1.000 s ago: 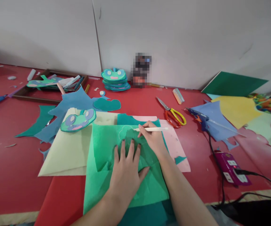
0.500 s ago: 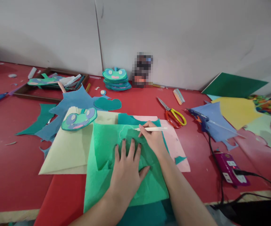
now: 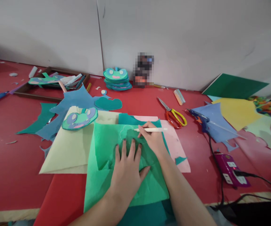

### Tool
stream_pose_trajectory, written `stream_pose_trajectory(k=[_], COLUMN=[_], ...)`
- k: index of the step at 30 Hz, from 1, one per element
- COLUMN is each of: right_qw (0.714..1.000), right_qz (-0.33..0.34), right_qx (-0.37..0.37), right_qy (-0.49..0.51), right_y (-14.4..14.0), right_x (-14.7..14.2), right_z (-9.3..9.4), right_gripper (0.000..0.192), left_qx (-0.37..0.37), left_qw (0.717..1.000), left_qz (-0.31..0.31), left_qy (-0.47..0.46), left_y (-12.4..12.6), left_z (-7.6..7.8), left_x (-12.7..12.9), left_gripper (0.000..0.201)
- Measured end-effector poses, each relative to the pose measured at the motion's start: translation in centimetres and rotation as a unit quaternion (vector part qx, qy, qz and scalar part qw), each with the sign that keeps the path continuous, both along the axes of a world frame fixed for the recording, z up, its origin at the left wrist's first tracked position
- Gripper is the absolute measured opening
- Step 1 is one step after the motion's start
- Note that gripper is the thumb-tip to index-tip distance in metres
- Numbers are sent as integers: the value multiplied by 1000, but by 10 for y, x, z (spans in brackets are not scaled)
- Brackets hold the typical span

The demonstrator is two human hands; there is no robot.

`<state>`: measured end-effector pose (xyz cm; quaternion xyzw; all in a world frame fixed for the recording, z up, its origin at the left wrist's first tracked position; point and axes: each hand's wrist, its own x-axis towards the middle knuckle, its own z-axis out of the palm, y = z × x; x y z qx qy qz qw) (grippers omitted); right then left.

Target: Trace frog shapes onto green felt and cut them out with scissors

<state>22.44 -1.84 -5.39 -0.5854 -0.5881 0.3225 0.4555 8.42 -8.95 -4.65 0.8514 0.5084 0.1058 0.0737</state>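
My left hand (image 3: 127, 169) lies flat with its fingers spread on a bright green felt sheet (image 3: 100, 185). In a writing grip, my right hand (image 3: 152, 136) holds a white marker pen (image 3: 157, 129), its tip touching the felt near the top edge. A pale curved outline (image 3: 123, 130) shows on the felt left of the tip, partly hidden below by my left fingers. To the left, a green frog-like felt face (image 3: 80, 118) rests on a cream felt sheet (image 3: 66, 150). Teal and pink felt (image 3: 176, 147) lie under the green sheet.
Scissors (image 3: 172, 115) with red and yellow handles lie behind my right hand. On the right are a blue glue gun (image 3: 200, 118), felt scraps (image 3: 239, 110) and a purple power strip (image 3: 232, 169). A stack of felt faces (image 3: 116, 80) and a pen-filled tray (image 3: 34, 95) stand at the back.
The view has shifted very slightly. Both hands, the pen and the felt stay in almost the same places, and the pale outline looks nearly the same.
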Motion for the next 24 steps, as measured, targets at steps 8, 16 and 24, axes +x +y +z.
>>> stream_pose_trajectory(k=[8, 16, 24], right_qw=[1000, 1000, 998], right_qz=[-15, -3, -36], right_qx=[3, 0, 18], right_qy=[6, -8, -51], right_y=[0, -1, -1], right_x=[0, -1, -1], right_z=[4, 4, 5], right_gripper=[23, 22, 25], left_qx=[0, -6, 1], left_qw=[1000, 1000, 1000], left_qz=[1, 1, 0], left_qy=[1, 0, -1], left_y=[0, 0, -1], left_z=[1, 0, 1], left_x=[0, 0, 0], left_gripper=[59, 59, 58])
